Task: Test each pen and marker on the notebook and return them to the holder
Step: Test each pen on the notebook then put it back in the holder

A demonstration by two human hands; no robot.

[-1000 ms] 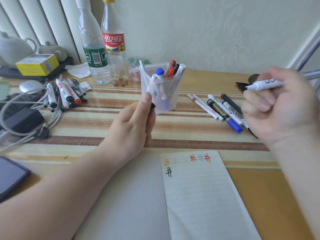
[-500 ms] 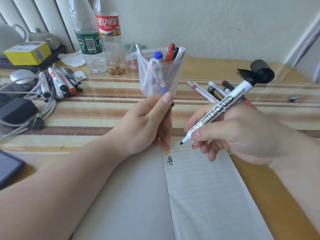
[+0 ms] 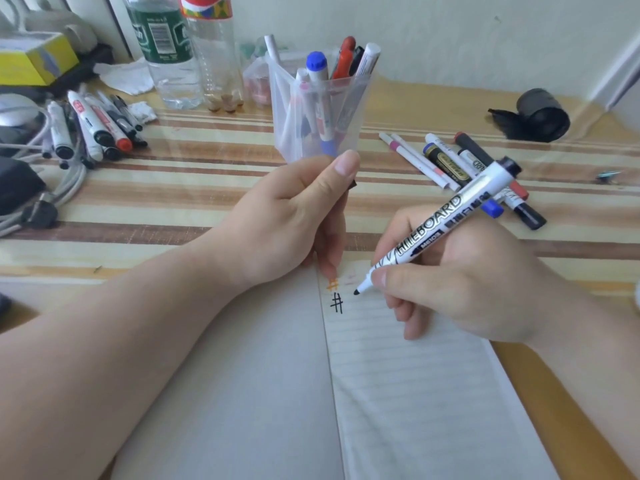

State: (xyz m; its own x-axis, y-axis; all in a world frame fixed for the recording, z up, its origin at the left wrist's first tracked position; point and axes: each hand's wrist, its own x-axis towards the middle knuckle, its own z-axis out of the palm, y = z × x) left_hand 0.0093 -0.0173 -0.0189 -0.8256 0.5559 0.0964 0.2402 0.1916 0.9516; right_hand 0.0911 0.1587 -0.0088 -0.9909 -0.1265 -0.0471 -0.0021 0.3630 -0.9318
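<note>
An open notebook (image 3: 408, 393) lies in front of me, with an orange and a black hash mark near the top of its lined right page. My right hand (image 3: 460, 282) grips an uncapped white whiteboard marker (image 3: 440, 223), its black tip at the page just right of the black mark. My left hand (image 3: 294, 216) holds a small black cap (image 3: 351, 184) between thumb and fingers, its lower fingers resting on the notebook's top edge. Behind it stands the clear plastic holder (image 3: 294, 133) with several markers inside.
Several loose pens and markers (image 3: 450, 164) lie right of the holder, and another heap of markers (image 3: 93, 129) sits at the left by cables. Two plastic bottles (image 3: 187, 53) stand behind. A black roll (image 3: 540, 114) rests at the back right, a yellow box (image 3: 31, 60) back left.
My right hand swung the marker from the far right down to the page, tip now beside the black mark. My left hand lowered onto the notebook's top edge. The view tilted down.
</note>
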